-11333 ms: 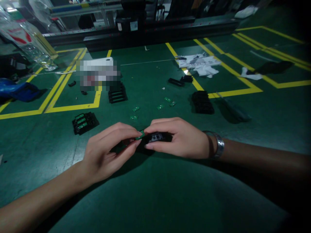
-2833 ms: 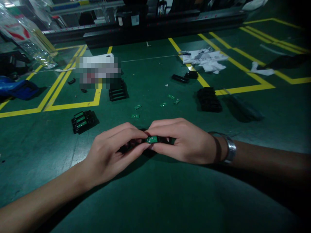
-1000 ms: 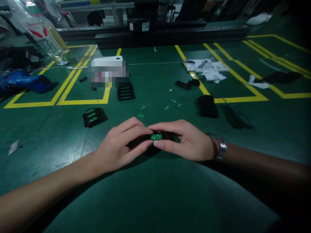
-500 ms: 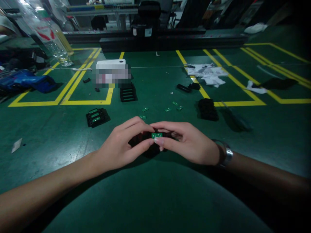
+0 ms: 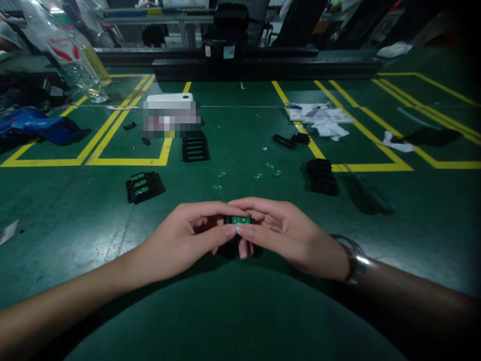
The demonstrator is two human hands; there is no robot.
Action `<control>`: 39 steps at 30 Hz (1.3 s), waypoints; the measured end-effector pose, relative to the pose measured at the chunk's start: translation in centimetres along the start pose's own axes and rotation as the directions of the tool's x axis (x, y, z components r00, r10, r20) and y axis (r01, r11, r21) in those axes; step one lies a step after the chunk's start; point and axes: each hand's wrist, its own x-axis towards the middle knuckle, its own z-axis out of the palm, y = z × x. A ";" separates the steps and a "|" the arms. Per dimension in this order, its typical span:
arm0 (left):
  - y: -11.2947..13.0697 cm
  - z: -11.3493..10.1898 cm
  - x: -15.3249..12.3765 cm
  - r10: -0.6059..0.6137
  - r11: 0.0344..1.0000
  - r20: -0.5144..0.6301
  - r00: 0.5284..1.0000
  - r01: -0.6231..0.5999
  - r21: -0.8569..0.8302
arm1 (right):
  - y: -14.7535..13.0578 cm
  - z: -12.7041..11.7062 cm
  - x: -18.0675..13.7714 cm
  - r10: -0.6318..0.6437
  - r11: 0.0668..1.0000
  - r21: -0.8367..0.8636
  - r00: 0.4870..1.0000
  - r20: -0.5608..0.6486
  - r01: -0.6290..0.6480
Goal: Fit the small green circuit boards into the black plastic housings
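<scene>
My left hand [image 5: 188, 240] and my right hand [image 5: 281, 233] meet low over the green floor, fingers pinched together. Between them they grip a small black plastic holder with a green circuit chip [image 5: 239, 220] seated on its top face. Both thumbs press at the holder's front edge. My right wrist wears a metal bracelet [image 5: 355, 258]. Several loose green chips [image 5: 240, 176] lie on the floor just beyond my hands.
A black tray with green chips fitted [image 5: 144, 186] lies at the left. Further black holders are stacked at the centre back [image 5: 195, 148] and at the right [image 5: 322, 176]. Yellow floor lines, white papers [image 5: 319, 116], a blue bag [image 5: 39, 128] and a clear plastic bag [image 5: 71, 55] lie around.
The green chip went from held at the holder's end to seated on its top. My hands have drawn slightly nearer and lower, and my right fingers now curl under the holder.
</scene>
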 end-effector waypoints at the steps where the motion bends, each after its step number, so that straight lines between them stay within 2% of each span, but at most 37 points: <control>1: 0.2 0.0 0.0 -0.042 0.999 0.019 0.999 0.042 -0.029 | 0.1 0.0 0.0 0.017 0.998 0.057 1.000 0.005 -0.018; 4: 0.5 0.1 0.1 -0.140 0.981 0.063 0.988 0.147 -0.124 | 0.2 0.1 -0.1 0.063 0.982 0.175 0.998 0.017 -0.065; 7: 0.5 0.2 0.2 -0.247 0.930 0.124 0.961 0.271 -0.248 | 0.2 -0.1 -0.2 0.118 0.978 0.170 0.992 0.038 -0.123; 10: 0.4 0.2 0.2 -0.313 0.894 0.149 0.938 0.344 -0.288 | 0.1 -0.4 -0.1 0.131 0.975 0.170 0.989 0.067 -0.140; 14: 0.1 0.1 0.1 -0.313 0.900 0.122 0.942 0.335 -0.278 | 0.0 -0.6 0.1 0.120 0.974 0.179 0.988 0.100 -0.137; 22: 0.2 -0.1 -0.1 -0.227 0.921 0.105 0.968 0.249 -0.301 | 0.0 -0.6 0.2 0.125 0.952 0.268 0.987 0.102 -0.148; 39: 0.0 0.0 -0.3 -0.217 0.930 0.091 0.972 0.234 -0.284 | 0.1 -0.6 0.3 0.137 0.936 0.315 0.987 0.089 -0.158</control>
